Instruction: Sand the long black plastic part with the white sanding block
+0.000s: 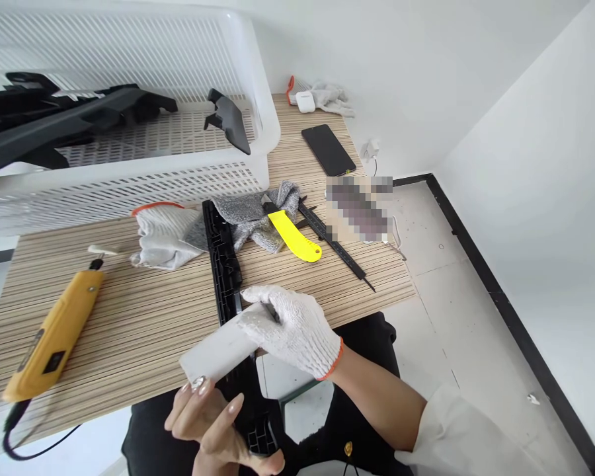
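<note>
A long black ribbed plastic trim piece [224, 271] runs from the table over its front edge toward my lap. My bare left hand [211, 423] is around its near end, thumb below and fingers curled beside it. A white flat rectangular block [221, 345] is gripped in my right hand [297, 330], which wears a white knit glove with an orange cuff. The block lies slantwise across the trim, partly hiding it, and its lower left end is close to my left fingertips. Whether those fingertips touch it I cannot tell.
A yellow-handled knife [295, 237] lies on a grey cloth [248, 215], beside black calipers [332, 244]. At left is a yellow corded power tool [59, 337]. A white basket [178, 165] holds black plastic parts. Gloves [166, 235] and a phone [328, 150] are also on the table.
</note>
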Tool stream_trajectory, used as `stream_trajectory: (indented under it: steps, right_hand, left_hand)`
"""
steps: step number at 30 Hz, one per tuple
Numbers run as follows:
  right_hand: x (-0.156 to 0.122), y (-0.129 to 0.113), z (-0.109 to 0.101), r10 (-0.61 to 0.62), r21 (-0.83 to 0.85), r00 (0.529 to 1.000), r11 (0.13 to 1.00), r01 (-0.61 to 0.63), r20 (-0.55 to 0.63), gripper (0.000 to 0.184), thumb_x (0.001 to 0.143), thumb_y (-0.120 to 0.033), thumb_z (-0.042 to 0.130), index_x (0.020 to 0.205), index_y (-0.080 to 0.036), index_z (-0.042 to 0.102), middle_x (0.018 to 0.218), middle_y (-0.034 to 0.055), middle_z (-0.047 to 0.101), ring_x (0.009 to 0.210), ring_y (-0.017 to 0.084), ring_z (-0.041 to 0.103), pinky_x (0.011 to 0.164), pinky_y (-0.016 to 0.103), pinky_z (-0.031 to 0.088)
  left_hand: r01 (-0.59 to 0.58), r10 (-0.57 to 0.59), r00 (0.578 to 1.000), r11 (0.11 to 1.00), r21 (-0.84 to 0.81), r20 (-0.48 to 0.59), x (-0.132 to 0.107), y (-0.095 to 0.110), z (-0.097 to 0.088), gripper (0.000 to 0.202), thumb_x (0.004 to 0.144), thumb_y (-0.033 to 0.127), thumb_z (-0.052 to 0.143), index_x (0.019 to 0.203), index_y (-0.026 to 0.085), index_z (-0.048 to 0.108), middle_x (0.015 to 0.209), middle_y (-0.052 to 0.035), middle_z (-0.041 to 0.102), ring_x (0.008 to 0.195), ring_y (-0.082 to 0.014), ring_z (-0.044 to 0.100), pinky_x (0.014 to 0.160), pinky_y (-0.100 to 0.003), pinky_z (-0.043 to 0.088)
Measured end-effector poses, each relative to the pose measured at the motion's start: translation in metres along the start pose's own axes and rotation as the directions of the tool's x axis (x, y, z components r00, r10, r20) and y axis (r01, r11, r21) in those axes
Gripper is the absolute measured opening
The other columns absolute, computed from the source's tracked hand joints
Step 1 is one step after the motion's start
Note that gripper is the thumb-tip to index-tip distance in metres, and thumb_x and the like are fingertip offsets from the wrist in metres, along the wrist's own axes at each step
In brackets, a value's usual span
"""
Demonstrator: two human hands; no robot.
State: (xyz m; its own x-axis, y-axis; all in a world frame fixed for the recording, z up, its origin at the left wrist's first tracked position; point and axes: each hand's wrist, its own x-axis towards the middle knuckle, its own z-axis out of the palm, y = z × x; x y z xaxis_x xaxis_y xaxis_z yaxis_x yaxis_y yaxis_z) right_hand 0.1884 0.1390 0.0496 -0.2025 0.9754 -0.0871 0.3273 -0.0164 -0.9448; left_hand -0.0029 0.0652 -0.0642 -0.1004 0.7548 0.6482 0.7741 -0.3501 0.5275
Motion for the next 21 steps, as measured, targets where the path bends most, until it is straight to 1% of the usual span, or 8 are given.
stream_trajectory:
  steps: [2,4,9,13,16,19,20,21]
  right_hand:
    - [0.000,0.001,0.000,0.000,0.012,1.000,1.000,0.000,-0.018,0.039,0.095,-0.045,0.061,0.129,-0.028,0.066,0.111,-0.0003,0.077,0.106,0.017,0.072,0.096,0.028,0.053]
    - [0.000,0.001,0.000,-0.003,0.039,0.999,0.999,0.004,-0.035,0.038,0.094,-0.045,0.062,0.127,-0.028,0.067,0.110,-0.0008,0.077,0.107,0.016,0.072,0.096,0.027,0.053]
    - [0.001,0.003,0.001,-0.025,0.098,0.997,0.995,0.032,-0.067,0.035,0.094,-0.043,0.062,0.124,-0.026,0.069,0.116,0.0007,0.076,0.111,0.016,0.071,0.099,0.027,0.052]
    - [0.002,0.003,0.001,-0.048,0.111,0.993,0.992,0.060,-0.107,0.033,0.093,-0.040,0.064,0.120,-0.023,0.071,0.119,0.0024,0.076,0.111,0.016,0.071,0.099,0.028,0.052]
    - [0.002,0.002,0.000,-0.035,0.089,0.992,0.995,0.046,-0.124,0.030,0.093,-0.040,0.063,0.117,-0.024,0.072,0.116,0.0016,0.077,0.108,0.017,0.071,0.098,0.028,0.053]
    - [0.001,0.002,0.001,-0.045,0.074,0.988,0.996,0.056,-0.145,0.029,0.093,-0.038,0.062,0.116,-0.023,0.072,0.116,0.0025,0.077,0.108,0.017,0.071,0.098,0.029,0.052]
    - [0.002,0.001,0.002,-0.042,0.068,0.988,0.996,0.052,-0.146,0.029,0.094,-0.038,0.062,0.116,-0.022,0.072,0.116,0.0030,0.076,0.108,0.017,0.071,0.098,0.029,0.052]
    - [0.002,-0.001,0.003,-0.032,0.060,0.989,0.997,0.041,-0.143,0.029,0.095,-0.038,0.061,0.117,-0.021,0.071,0.116,0.0033,0.076,0.107,0.017,0.071,0.098,0.030,0.053]
  left_hand:
    - [-0.250,0.254,0.947,0.967,0.042,-0.198,0.002,0.005,0.002,0.089,0.056,0.095,0.016,0.123,0.048,0.051,0.087,-0.0052,0.042,0.077,-0.0311,0.044,0.069,-0.047,0.041]
    - [-0.341,0.350,0.911,0.937,0.081,-0.217,0.004,0.010,0.002,0.092,0.055,0.095,0.017,0.126,0.048,0.050,0.091,-0.0053,0.042,0.076,-0.0294,0.043,0.069,-0.045,0.041]
    - [-0.177,0.187,0.981,0.972,0.156,-0.051,-0.002,0.014,-0.006,0.093,0.052,0.084,0.054,0.136,0.051,0.030,0.108,-0.0038,0.040,0.092,-0.0310,0.050,0.080,-0.049,0.048]
    - [-0.217,0.214,0.973,0.976,0.031,0.083,0.000,0.024,-0.011,0.101,0.052,0.092,0.054,0.140,0.045,0.034,0.128,-0.0066,0.041,0.108,-0.0350,0.052,0.091,-0.054,0.049]
    - [-0.207,0.202,0.977,0.975,-0.080,-0.066,0.020,0.039,-0.012,0.099,0.063,0.099,0.031,0.140,0.039,0.043,0.139,-0.0088,0.042,0.116,-0.0387,0.051,0.098,-0.060,0.044]
    - [-0.354,0.325,0.897,0.934,-0.048,-0.301,0.058,0.057,-0.018,0.081,0.084,0.085,0.019,0.140,0.036,0.051,0.139,-0.0077,0.046,0.123,-0.0358,0.051,0.105,-0.057,0.040]
    - [-0.357,0.335,0.895,0.934,-0.021,-0.296,0.073,0.066,-0.021,0.069,0.090,0.075,0.026,0.145,0.037,0.047,0.144,-0.0068,0.044,0.126,-0.0345,0.050,0.106,-0.055,0.041]
    - [-0.336,0.331,0.927,0.942,0.002,-0.175,0.089,0.077,-0.023,0.062,0.093,0.060,0.044,0.151,0.038,0.039,0.151,-0.0068,0.039,0.131,-0.0338,0.048,0.106,-0.053,0.043]
